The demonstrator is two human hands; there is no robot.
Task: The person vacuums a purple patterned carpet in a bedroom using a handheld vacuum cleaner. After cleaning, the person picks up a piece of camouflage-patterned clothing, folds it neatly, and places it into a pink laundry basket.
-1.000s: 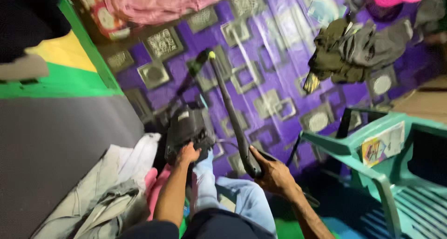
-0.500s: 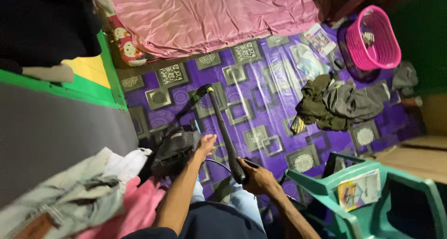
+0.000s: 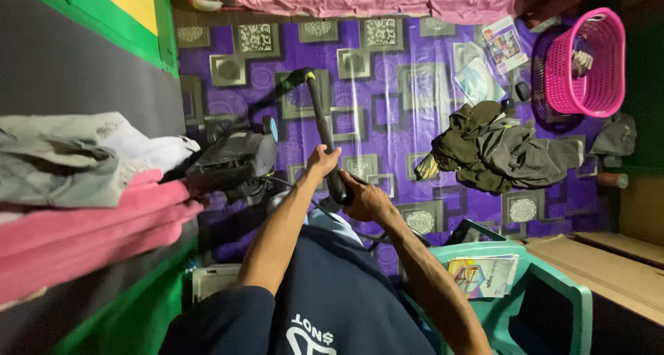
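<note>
Left hand (image 3: 322, 163): fingers wrapped around the black wand (image 3: 323, 135).
Right hand (image 3: 365, 199): fingers gripping the wand's near end.
Wand: slants far over the purple floor (image 3: 387, 127).
Vacuum body (image 3: 232, 161): left, beside the pink cloth (image 3: 90, 227).
Risk: the swinging wand could probably snag the hose or the clothes pile (image 3: 501, 151).
Printed items: colourful booklet (image 3: 481, 273) on the green chair (image 3: 553, 300); magazine (image 3: 503, 45) lying far right.

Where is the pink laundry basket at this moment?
In the head view, the pink laundry basket sits at the upper right, on the purple patterned floor mat, just above and right of the heap of dark clothes.
</note>
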